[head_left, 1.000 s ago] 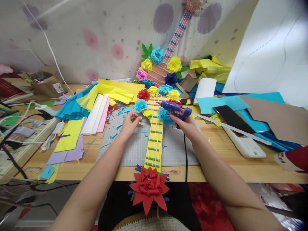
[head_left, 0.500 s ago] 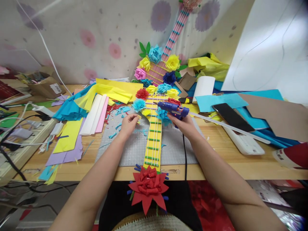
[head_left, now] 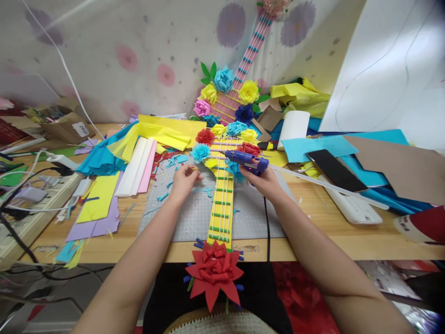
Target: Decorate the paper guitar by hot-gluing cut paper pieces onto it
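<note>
A yellow paper guitar [head_left: 221, 204] with green frets and white strings lies on the grey cutting mat [head_left: 187, 222], its neck pointing toward me. A big red paper flower [head_left: 215, 273] covers the near end. Blue, red and yellow flowers ring its body. My right hand [head_left: 262, 180] is wrapped round a blue glue gun [head_left: 245, 161], whose nozzle points left over the guitar body. Left of the neck, my left hand [head_left: 187, 178] is closed in a pinch above the mat; what its fingertips hold is too small to name.
A pink paper guitar [head_left: 225, 102] leans at the back. Crepe paper [head_left: 104, 153] and a power strip [head_left: 38, 204] lie left. On the right are a phone [head_left: 335, 170], a white case [head_left: 352, 204] and a red-and-white cup [head_left: 422, 225]. The gun's cord [head_left: 267, 227] hangs over the edge.
The glue gun and my right hand have shifted slightly left. My left hand has turned a little, its fingers drawn closer together.
</note>
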### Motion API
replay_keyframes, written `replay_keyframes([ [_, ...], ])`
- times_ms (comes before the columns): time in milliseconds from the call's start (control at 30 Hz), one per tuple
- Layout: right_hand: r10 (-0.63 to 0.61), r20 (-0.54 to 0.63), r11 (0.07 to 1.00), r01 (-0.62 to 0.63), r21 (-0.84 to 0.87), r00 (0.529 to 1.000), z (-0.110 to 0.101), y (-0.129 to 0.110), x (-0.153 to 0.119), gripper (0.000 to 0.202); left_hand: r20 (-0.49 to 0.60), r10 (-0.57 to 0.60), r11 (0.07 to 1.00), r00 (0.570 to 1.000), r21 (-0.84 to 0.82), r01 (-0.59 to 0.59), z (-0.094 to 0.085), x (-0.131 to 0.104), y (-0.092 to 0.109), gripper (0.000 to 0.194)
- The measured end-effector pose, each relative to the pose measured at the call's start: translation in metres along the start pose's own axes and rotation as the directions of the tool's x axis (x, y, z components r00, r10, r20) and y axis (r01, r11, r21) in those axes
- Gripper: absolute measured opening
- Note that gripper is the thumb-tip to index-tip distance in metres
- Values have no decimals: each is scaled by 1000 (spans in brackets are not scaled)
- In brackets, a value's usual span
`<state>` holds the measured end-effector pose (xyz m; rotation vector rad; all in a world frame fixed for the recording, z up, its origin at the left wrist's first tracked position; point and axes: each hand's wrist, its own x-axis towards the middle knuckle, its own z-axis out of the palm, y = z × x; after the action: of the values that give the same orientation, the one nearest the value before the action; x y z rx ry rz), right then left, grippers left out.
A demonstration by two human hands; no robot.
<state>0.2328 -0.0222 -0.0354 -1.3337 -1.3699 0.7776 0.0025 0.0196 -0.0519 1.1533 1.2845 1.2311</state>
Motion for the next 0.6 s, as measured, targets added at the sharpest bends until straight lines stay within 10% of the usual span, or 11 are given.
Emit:
replay_keyframes([
  [333,-187,45,936,192,-296,981,3,-10,-6,27,37,80,964,996,251,-87,-2,3,-10,12],
  [600,-185,193,895,247,-371,964,16,-16,-13,29,163,248,705,955,645,-293,-2,-8,4,14],
])
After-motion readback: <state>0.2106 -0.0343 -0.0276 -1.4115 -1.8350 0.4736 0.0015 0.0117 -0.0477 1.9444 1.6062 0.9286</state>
